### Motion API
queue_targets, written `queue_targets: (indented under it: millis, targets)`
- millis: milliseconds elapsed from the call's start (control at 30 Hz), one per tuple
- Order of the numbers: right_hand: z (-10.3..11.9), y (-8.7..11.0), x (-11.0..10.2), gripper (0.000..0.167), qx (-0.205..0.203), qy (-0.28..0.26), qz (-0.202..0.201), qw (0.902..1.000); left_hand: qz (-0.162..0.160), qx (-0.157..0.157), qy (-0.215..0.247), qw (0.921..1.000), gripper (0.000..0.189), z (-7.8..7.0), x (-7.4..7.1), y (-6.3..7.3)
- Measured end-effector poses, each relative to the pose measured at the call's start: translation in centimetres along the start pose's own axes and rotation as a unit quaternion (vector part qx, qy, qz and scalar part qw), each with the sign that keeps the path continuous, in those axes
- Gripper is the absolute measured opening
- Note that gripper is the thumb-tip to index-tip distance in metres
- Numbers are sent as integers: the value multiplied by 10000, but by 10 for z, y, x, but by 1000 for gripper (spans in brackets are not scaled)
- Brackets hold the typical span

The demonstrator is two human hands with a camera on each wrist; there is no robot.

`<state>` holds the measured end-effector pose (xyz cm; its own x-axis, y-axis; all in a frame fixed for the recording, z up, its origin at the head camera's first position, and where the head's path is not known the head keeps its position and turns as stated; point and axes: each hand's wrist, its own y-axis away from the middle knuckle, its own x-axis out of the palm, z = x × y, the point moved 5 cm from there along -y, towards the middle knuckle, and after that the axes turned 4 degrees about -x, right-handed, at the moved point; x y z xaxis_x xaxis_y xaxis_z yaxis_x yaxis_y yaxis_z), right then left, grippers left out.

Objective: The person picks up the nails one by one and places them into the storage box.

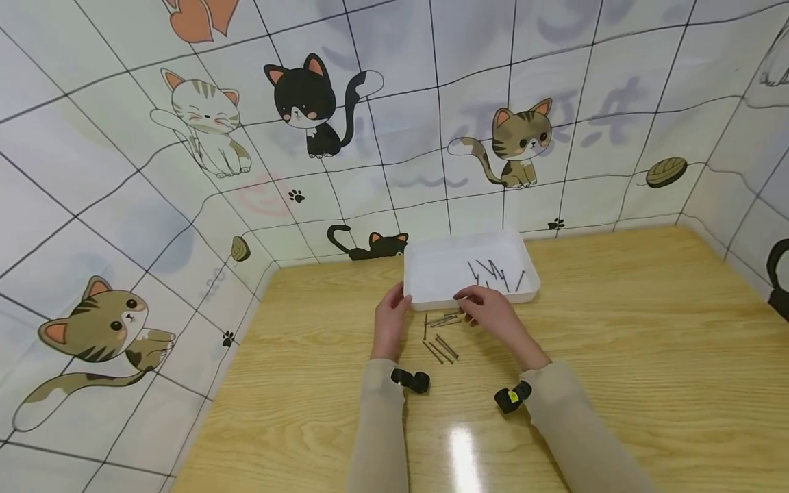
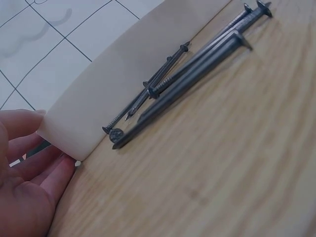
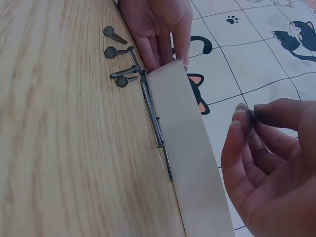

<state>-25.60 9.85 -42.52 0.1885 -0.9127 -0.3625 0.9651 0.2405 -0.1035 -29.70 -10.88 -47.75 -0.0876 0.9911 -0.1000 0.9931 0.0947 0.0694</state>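
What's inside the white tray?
White tray: loose nails, scattered toward its right side. Covered: bits of the bottom behind the near wall and right grip, so no exact count.

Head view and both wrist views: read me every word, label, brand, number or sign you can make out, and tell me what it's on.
No text can be read.
Wall covering: faint purple marks, possibly lettering, too blurred.
Yellow patch on the right wrist's camera: too small.
White tray: none visible.
Nails: none legible.
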Motion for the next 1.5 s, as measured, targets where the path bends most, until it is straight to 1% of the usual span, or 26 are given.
queue_targets:
  millis: [100, 167, 267, 333, 467, 500, 533, 600, 667, 700, 833, 1000, 1067, 1133, 1267, 1367, 1500]
  targets:
    - [-2, 1, 5, 30, 50, 172, 191, 9997, 52, 5, 30, 10000, 41, 3, -1, -1]
    - [-5, 2, 8, 32, 111, 395, 369, 9985, 60, 16, 41, 10000, 41, 4, -1, -1]
    - [-10, 3, 13, 34, 72, 792, 627, 9949, 26, 21, 12, 10000, 41, 4, -2, -1]
    - [-11, 3, 16, 34, -58, 992, 763, 9921, 35, -8, 34, 10000, 41, -1, -2, 3]
    - [-7, 2, 19, 32, -419, 1125, 949, 9882, 115, -16, 27, 9999, 43, -18, -2, 11]
    - [-7, 2, 20, 32, -444, 1127, 1011, 9875, 133, -12, 24, 9999, 44, -21, -2, 13]
    - [-7, 3, 21, 33, -448, 1145, 1058, 9868, 139, 2, 18, 9999, 44, -23, -2, 14]
    - [-7, 3, 23, 35, -424, 1250, 1161, 9844, 152, 2, 26, 9999, 44, -22, -2, 12]
    - [-7, 4, 26, 36, -346, 1396, 1189, 9824, 158, -6, 79, 9998, 43, -16, -2, 8]
    - [-8, 4, 27, 37, -240, 1497, 1197, 9812, 154, -17, 103, 9998, 43, -13, -2, 6]
    - [-8, 4, 33, 35, -115, 1963, 1191, 9732, 82, 22, 52, 10000, 41, 0, -2, -2]
    - [-3, 7, 41, 32, -81, 2458, 1216, 9616, 37, 97, 30, 9999, 41, 3, -1, -5]
    - [-1, 8, 44, 30, -107, 2597, 1242, 9576, 66, 53, 29, 10000, 41, 2, -2, -4]
    - [1, 10, 46, 29, -60, 2641, 1288, 9558, 115, 15, 51, 9999, 41, 0, -2, -3]
    - [3, 11, 48, 26, -69, 2765, 1349, 9515, 184, -69, 74, 9998, 43, -10, -1, 4]
    - [4, 11, 49, 24, -87, 2860, 1368, 9484, 182, -78, 48, 9998, 45, -19, -1, 10]
    - [6, 12, 49, 22, -62, 2971, 1383, 9447, 165, -34, 53, 9998, 45, -22, -1, 14]
